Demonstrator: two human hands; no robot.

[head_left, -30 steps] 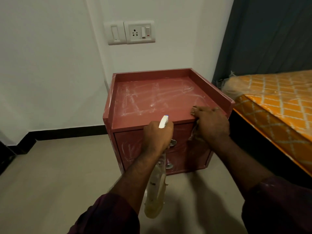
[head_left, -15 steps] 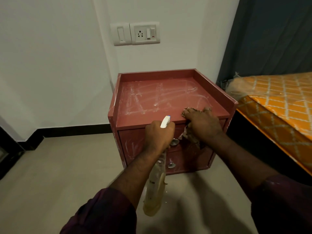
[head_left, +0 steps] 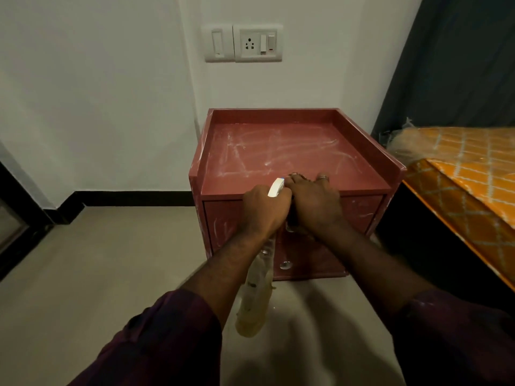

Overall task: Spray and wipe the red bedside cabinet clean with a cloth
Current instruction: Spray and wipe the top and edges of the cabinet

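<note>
The red bedside cabinet (head_left: 292,160) stands against the white wall, its raised-edge top streaked with white smears. My left hand (head_left: 263,208) grips a clear spray bottle (head_left: 255,291) with a white nozzle, holding it in front of the top drawer. My right hand (head_left: 313,203) presses a dark cloth (head_left: 292,221) onto the cabinet's front top edge, right beside the left hand. Most of the cloth is hidden under the hand. Two round metal drawer knobs show below, the lower one (head_left: 285,265) plainly.
A bed with an orange patterned cover (head_left: 457,174) stands close on the right, below a dark curtain (head_left: 451,59). A switch and socket plate (head_left: 243,43) sits on the wall above. Beige floor (head_left: 111,260) spreads to the left, with a dark frame (head_left: 16,218) at the far left.
My right hand has slid the cloth leftward along the cabinet's front edge until it sits next to the left hand. The view has shifted left; the bottle stays held in front of the drawers.
</note>
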